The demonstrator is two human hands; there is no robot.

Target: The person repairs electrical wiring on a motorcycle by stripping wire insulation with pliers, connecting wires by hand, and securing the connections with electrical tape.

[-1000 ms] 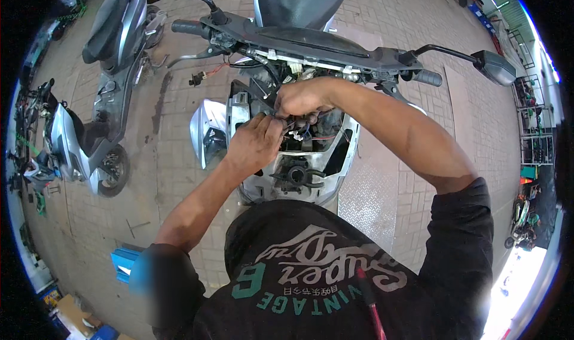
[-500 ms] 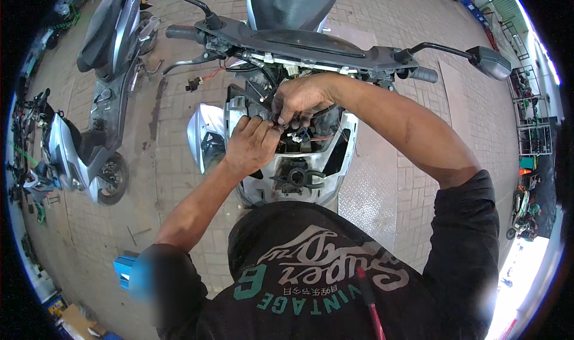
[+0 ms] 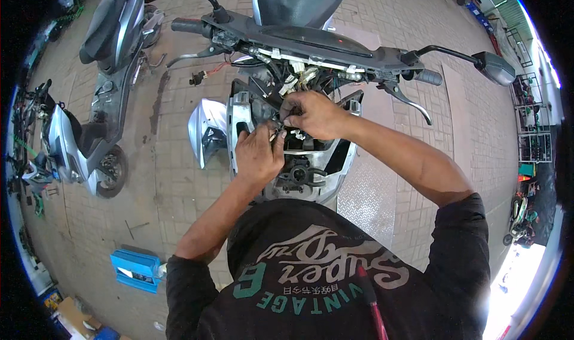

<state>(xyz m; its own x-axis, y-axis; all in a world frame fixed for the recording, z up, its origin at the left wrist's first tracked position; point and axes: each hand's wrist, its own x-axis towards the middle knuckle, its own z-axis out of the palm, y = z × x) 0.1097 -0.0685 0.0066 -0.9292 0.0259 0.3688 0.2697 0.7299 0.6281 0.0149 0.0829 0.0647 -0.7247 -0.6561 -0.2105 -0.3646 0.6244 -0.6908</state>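
A scooter (image 3: 237, 122) stands before me with its front opened up, bare wiring showing beneath the handlebar (image 3: 299, 43). Inside this opening my left hand (image 3: 260, 153) and my right hand (image 3: 315, 116) meet, fingertips nearly touching. Both hands are closed in a pinch; whatever lies between the fingers is too small and covered to name. White connectors (image 3: 297, 135) sit just below the right fingertips. More pale connectors (image 3: 291, 84) and dark cables hang above that hand, under the bar.
Left of the opening lies a silver body panel (image 3: 206, 131), with a loose connector on red wires (image 3: 197, 77) above it. A second scooter (image 3: 107, 95) stands farther left. On the floor are a blue box (image 3: 134, 270) and a metal plate (image 3: 368, 202). Mirrors and brake levers (image 3: 412, 103) jut out sideways.
My right hand has come down and slightly right, toward me, uncovering the pale connectors under the handlebar. My left hand has shifted a little right and down. Both stay pinched.
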